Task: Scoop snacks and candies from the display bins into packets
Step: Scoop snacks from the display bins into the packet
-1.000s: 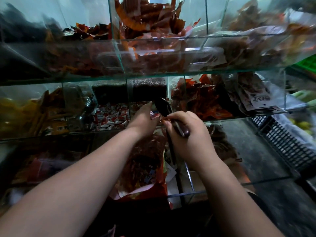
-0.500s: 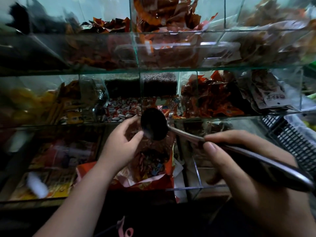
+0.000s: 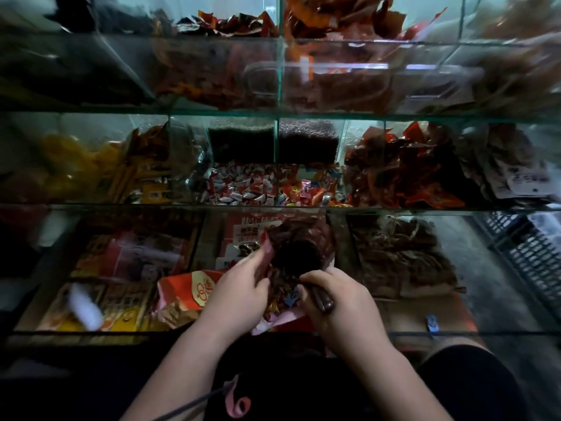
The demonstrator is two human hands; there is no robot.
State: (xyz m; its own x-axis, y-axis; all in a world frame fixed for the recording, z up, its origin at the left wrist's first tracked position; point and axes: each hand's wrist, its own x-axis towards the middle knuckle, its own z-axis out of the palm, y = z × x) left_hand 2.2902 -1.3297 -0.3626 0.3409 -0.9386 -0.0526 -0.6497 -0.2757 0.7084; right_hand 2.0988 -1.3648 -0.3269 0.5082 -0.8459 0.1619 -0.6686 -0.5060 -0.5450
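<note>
My left hand (image 3: 235, 294) holds open the mouth of a clear plastic packet (image 3: 299, 235) with pinkish edges, part full of wrapped candies. My right hand (image 3: 337, 302) grips the dark handle of a metal scoop (image 3: 323, 300); the scoop's bowl (image 3: 293, 256) sits down inside the packet's mouth, dark and hard to read. The packet rests in the bottom glass bin (image 3: 273, 331), in front of me. Above it, the middle-shelf bins hold white-and-red wrapped candies (image 3: 243, 186) and mixed colourful candies (image 3: 309, 189).
Glass shelves (image 3: 273, 115) stacked in three tiers hold red and orange snack packets (image 3: 403, 174), yellow packets (image 3: 69, 168) at left and dark dried snacks (image 3: 400, 256) at lower right. A red bag (image 3: 194, 290) lies beside my left hand. A dark plastic crate (image 3: 534, 253) stands at right.
The scoop has come down from in front of the middle shelf into the packet's mouth. My right hand moved in close to my left, which keeps hold of the packet's rim.
</note>
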